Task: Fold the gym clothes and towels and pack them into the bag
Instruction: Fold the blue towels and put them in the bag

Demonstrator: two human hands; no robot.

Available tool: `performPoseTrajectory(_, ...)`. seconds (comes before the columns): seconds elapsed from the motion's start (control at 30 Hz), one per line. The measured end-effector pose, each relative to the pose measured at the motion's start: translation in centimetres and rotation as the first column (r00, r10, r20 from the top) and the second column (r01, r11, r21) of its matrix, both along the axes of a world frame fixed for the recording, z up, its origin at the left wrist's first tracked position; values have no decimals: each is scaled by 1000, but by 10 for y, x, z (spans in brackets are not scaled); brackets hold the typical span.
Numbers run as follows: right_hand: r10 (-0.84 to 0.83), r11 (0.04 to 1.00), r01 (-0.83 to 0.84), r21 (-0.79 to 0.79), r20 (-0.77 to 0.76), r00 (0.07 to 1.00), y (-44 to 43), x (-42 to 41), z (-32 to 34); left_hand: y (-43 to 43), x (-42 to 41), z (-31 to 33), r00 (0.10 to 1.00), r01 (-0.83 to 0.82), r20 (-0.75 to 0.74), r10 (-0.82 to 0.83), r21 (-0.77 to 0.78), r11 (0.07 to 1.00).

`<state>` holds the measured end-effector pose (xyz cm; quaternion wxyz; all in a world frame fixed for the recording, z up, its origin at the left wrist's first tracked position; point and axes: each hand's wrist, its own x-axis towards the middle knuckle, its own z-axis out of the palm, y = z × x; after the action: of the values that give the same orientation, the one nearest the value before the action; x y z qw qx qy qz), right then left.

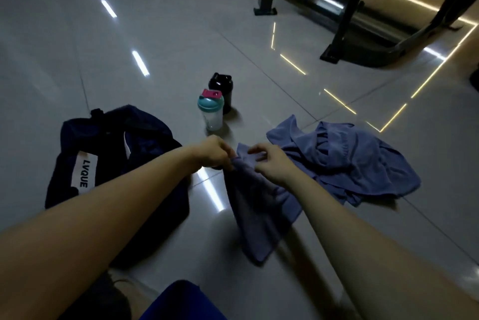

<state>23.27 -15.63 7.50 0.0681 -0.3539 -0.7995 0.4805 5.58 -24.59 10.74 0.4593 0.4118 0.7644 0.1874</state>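
Bright blue fabric (181,301) shows lowest, close to the person. Above it both forearms reach forward. The left hand (212,152) pinches the top edge of a blue towel (259,205) with curled fingers, and the right hand (269,164) holds the same edge just beside it, fingers curled too. This towel hangs down to the tiled floor (155,34). A heap of blue cloth (350,164) lies to the right, a dark bag (108,153) to the left. Behind stand a clear shaker bottle (211,112) and a black bottle (221,86), touching.
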Motion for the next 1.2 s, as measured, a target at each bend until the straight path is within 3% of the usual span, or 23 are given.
performPoseTrajectory(0.17,-67,996,57,-64,-178,982,15,-15,57,18,-15,64,999,12,33,-21,253,967)
performPoseTrajectory(0.27,-115,989,78,-128,-310,944,33,-25,92,29,-20,102,999,19,-36,-7,362,932)
performPoseTrajectory(0.37,-57,996,27,-89,-363,930,47,-34,131,37,-22,144,996,64,-89,-30,419,906)
performPoseTrajectory(0.5,15,996,-48,-75,-395,919,60,-47,172,47,-27,188,986,134,-148,-69,487,863)
performPoseTrajectory(0.8,86,996,-68,61,-358,930,83,-46,243,65,-35,245,964,144,-263,30,614,776)
performPoseTrajectory(0.9,124,991,-93,101,-373,920,87,-43,255,67,-40,245,986,102,-164,5,637,764)
performPoseTrajectory(1.07,58,997,-27,78,-432,900,96,-24,266,79,-38,221,990,143,-83,-117,536,832)
performPoseTrajectory(1.2,-7,999,24,28,-470,883,102,-5,266,87,-28,222,992,103,-8,-124,605,790)
